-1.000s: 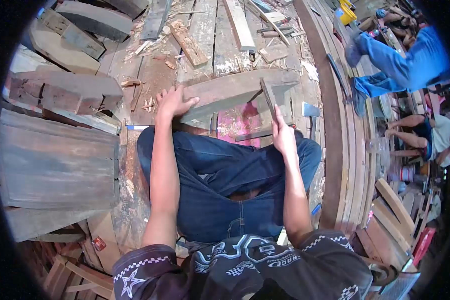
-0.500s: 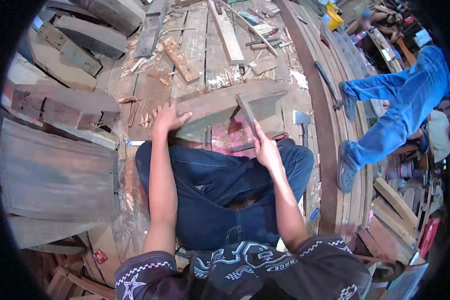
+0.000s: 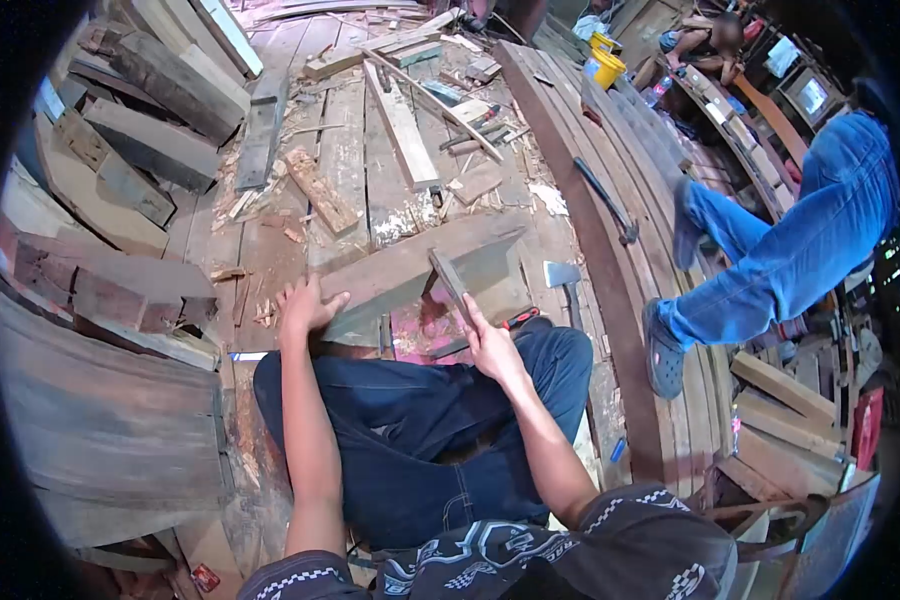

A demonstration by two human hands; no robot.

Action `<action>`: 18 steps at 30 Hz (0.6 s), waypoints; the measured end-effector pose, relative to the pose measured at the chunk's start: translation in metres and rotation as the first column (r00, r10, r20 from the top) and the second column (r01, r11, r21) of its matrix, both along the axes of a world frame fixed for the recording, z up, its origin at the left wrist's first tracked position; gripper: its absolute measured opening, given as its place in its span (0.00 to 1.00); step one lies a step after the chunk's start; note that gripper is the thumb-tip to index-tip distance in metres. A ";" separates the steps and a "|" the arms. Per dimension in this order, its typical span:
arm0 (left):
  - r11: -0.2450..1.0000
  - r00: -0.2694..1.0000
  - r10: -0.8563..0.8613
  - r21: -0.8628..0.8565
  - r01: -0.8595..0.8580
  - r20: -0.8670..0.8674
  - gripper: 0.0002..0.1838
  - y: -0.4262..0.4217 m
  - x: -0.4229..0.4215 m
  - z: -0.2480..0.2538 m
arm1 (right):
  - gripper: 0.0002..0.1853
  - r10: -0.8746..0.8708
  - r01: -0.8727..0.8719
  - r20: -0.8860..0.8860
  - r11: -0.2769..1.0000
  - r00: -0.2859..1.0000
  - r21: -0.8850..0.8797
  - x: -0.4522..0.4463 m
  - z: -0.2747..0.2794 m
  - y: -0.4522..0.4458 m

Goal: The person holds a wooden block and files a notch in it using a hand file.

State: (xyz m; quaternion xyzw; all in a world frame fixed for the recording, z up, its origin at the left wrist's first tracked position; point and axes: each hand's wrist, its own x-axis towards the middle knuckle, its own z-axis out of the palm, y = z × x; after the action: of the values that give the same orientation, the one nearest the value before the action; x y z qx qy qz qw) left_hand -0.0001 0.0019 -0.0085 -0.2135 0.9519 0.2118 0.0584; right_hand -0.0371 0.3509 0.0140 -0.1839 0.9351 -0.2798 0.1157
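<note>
A thick wooden beam (image 3: 400, 265) lies across the plank floor in front of my crossed legs. My left hand (image 3: 308, 305) rests on its left end, fingers spread and thumb out, holding nothing. My right hand (image 3: 492, 345) grips a narrow, flat, straight bar (image 3: 450, 280), its far end at the beam's upper edge. A short dark piece shows under that end; whether it is part of the bar or a shadow I cannot tell. Just beyond my right hand, a tool with a red and black handle (image 3: 520, 318) lies near my knee, partly hidden.
A hatchet (image 3: 564, 276) lies right of the beam. A hammer (image 3: 610, 205) rests on the raised planks, where a person in blue jeans (image 3: 770, 280) stands. Chips, a pale batten (image 3: 402, 125) and a rough wood piece (image 3: 320, 192) lie ahead. Timber blocks (image 3: 140, 290) line the left.
The view has tilted upward and to the right, so the scene sits lower and further left. Both hands keep nearly the same places on the beam and the bar.
</note>
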 end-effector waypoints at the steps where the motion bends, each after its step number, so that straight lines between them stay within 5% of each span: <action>1: 1.000 1.000 -0.004 -0.004 0.004 0.009 0.47 -0.001 -0.001 0.001 | 0.36 0.001 -0.001 -0.001 1.000 1.000 -0.005 0.000 -0.002 0.000; 11: 1.000 1.000 0.003 0.007 -0.003 0.008 0.47 -0.001 0.001 0.002 | 0.38 0.017 -0.017 0.017 1.000 1.000 -0.004 0.001 -0.001 0.003; 15: 1.000 0.999 0.007 0.019 -0.008 0.031 0.48 -0.002 0.000 0.001 | 0.42 -0.153 0.148 -0.079 0.987 0.985 -0.067 0.005 0.000 0.004; 18: 0.999 0.999 0.001 0.038 -0.002 0.033 0.47 -0.005 -0.001 -0.007 | 0.25 -0.191 0.190 -0.136 0.982 0.972 -0.022 -0.006 -0.008 0.012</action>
State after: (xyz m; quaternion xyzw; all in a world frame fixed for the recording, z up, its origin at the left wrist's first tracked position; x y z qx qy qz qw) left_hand -0.0012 -0.0033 -0.0150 -0.2167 0.9465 0.2262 0.0782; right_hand -0.0435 0.3629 0.0059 -0.1127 0.9529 -0.2807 0.0229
